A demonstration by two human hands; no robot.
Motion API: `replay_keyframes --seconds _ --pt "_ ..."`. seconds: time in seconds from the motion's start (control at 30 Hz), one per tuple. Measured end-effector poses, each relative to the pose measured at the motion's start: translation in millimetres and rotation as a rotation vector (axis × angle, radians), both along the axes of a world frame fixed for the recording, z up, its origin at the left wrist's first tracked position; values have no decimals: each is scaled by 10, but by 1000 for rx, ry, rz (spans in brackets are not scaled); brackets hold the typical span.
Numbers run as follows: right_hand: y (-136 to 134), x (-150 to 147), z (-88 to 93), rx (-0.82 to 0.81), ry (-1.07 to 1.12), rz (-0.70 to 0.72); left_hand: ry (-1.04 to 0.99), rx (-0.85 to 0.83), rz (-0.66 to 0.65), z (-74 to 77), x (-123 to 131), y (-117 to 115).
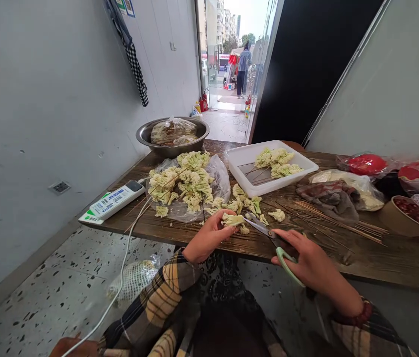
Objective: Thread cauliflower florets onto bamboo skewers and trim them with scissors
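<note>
My left hand (212, 234) pinches a cauliflower floret (232, 220) near the front edge of the table. Scissors (287, 265) with pale green handles are in my right hand (308, 263), and their blades point left, the tips close beside the floret. Whether the blades touch it I cannot tell. Just beyond my hands lie loose cauliflower pieces (254, 204). A larger heap of cauliflower (194, 181) rests on a clear plastic bag (222, 173), with thin skewers among it. Behind to the right, a white tray (237, 181) holds skewered cauliflower (274, 157).
A metal basin (144, 135) with bagged contents stands at the back left, near a power strip (114, 201) with a white cable. Thin skewers (358, 228), a grey cloth (331, 196) and a tub of red food (393, 215) occupy the table's right side.
</note>
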State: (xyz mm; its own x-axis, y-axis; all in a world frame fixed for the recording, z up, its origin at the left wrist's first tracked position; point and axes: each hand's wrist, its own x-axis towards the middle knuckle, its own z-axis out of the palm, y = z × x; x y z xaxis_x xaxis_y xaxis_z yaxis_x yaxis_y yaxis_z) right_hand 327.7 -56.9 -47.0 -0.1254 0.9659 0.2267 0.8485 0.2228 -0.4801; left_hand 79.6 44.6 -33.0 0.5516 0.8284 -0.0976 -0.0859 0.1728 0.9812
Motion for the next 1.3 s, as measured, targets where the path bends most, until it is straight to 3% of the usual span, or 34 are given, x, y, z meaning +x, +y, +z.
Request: replay_keyframes --seconds 0.47,0.87,1.1,1.3 --pt "125 38 248 -9 -165 136 117 152 13 -4 -91 5" --pt "142 70 221 -38 -196 144 144 211 28 -61 -62 48" --pt "132 67 208 -79 -99 163 157 214 31 -94 -65 34" --pt "137 51 217 -81 -116 158 187 225 31 -60 -39 13"
